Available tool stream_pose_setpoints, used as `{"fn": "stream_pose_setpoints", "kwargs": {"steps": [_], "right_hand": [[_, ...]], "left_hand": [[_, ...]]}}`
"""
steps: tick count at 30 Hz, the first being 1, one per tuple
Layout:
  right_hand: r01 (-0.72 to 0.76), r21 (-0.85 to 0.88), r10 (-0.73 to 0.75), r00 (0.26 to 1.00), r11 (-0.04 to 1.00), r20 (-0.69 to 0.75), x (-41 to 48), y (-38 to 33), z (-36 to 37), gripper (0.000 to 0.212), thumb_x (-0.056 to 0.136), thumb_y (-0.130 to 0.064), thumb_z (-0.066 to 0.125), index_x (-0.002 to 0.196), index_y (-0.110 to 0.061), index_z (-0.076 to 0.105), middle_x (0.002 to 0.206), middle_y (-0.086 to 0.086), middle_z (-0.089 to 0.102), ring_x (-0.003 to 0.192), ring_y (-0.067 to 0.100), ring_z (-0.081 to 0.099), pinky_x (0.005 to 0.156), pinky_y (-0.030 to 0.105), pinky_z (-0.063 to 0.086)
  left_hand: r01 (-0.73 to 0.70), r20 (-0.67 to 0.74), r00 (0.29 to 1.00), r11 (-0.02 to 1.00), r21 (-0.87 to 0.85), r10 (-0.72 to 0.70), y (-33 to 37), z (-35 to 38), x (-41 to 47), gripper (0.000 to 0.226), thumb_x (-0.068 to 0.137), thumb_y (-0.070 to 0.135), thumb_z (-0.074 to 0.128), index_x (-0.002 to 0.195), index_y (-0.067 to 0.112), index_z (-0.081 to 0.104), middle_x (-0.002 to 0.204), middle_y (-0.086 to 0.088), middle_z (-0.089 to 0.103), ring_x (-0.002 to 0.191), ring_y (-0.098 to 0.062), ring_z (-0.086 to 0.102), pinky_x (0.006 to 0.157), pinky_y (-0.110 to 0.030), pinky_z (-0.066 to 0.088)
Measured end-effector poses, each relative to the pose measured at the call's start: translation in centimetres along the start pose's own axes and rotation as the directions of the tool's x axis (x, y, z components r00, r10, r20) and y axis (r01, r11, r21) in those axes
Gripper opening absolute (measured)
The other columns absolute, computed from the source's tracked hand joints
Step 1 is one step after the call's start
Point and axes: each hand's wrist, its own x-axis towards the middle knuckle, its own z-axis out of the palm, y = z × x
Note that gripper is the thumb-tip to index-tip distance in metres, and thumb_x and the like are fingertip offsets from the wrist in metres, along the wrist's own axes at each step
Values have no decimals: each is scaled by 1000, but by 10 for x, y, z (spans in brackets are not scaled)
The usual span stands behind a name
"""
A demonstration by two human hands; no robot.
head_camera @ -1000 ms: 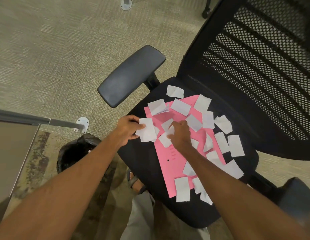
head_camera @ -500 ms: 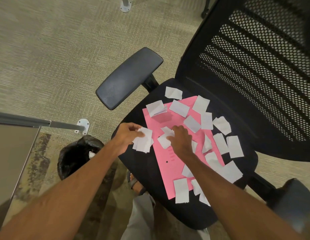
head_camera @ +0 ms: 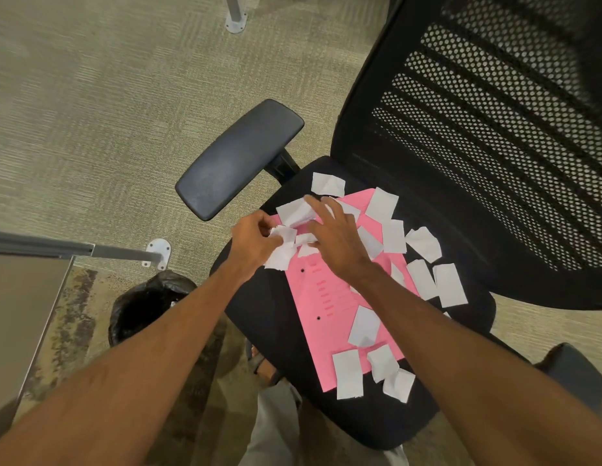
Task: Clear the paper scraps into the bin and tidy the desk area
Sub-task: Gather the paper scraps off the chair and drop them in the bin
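Several white paper scraps [head_camera: 424,243] lie scattered over a pink sheet [head_camera: 326,297] on the black seat [head_camera: 266,317] of an office chair. My left hand [head_camera: 256,243] is shut on a bunch of white scraps [head_camera: 282,250] at the sheet's upper left corner. My right hand [head_camera: 336,237] reaches over the top of the sheet with fingers spread, touching a scrap [head_camera: 294,211] near the seat's far edge. A bin lined with a black bag [head_camera: 145,307] stands on the floor left of the seat, below my left forearm.
The chair's mesh back [head_camera: 494,129] rises at the right and its left armrest [head_camera: 239,158] juts out above my hands. A desk corner [head_camera: 20,314] and its metal leg [head_camera: 121,253] are at the left. Carpet covers the floor.
Both hands moved toward the far edge of the sheet. My left hand's scraps are now bunched tighter, and my right hand opened and reached onto a scrap at the top.
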Motion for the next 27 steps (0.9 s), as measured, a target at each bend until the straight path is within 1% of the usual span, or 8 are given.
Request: {"fn": "stream_pose_setpoints", "kwargs": {"steps": [3,6,10,13,16,19,24,27], "right_hand": [[-30,-37,34,991,999,132,12,-5,0,38,81,-22,73,117,-23,61,133,4,56,122,24,48,101,42,36],[-70,-28,73,988,997,139,15,-4,3,33,82,-21,72,113,-22,60,119,3,63,108,23,53,93,38,37],[-135,139,123,988,981,91,7,3,8,34,84,-20,70,116,-18,59,124,4,61,109,24,54,96,39,36],[-163,217,144,984,962,103,2,9,10,38,85,-18,69,122,-16,58,129,6,60,114,25,55,100,38,37],[-208,326,171,975,922,139,-3,13,11,42,88,-16,65,129,-17,55,134,6,57,118,26,55,103,39,41],[-223,402,175,973,888,152,-8,16,10,46,90,-12,61,134,-19,50,140,4,52,123,24,53,103,37,44],[-282,389,259,959,877,112,-19,31,2,45,91,-11,60,134,-14,48,142,4,48,129,22,45,105,34,39],[-343,382,312,939,858,142,-36,53,-6,42,94,-11,54,135,-6,45,142,9,45,133,24,37,109,37,32]], "left_hand": [[-16,12,1000,1000,-8,16,0,6,2,30,73,-1,73,96,11,59,81,1,59,66,-11,54,48,-12,44],[-78,68,995,995,55,75,0,11,4,45,76,-4,67,116,14,55,91,0,57,72,-12,53,49,-8,41],[-145,146,983,966,216,114,9,20,8,68,78,-9,62,139,15,45,107,-8,56,86,-15,51,71,-22,49],[-190,199,971,928,319,131,14,27,9,56,82,-10,56,135,9,52,119,-18,55,97,-25,59,83,-31,52],[-203,210,969,911,359,133,16,33,9,35,89,-6,50,120,3,64,118,-24,57,100,-38,61,84,-42,53],[-229,179,969,885,404,170,14,36,8,35,87,-5,55,119,5,65,120,-20,57,104,-33,59,86,-37,53],[-181,73,983,919,350,166,13,39,0,31,89,-2,59,119,6,63,126,-13,41,111,-23,49,79,-21,47],[-200,66,980,920,338,189,13,37,-4,28,89,-1,59,116,4,64,135,-13,35,121,-25,43,87,-23,44]]}}
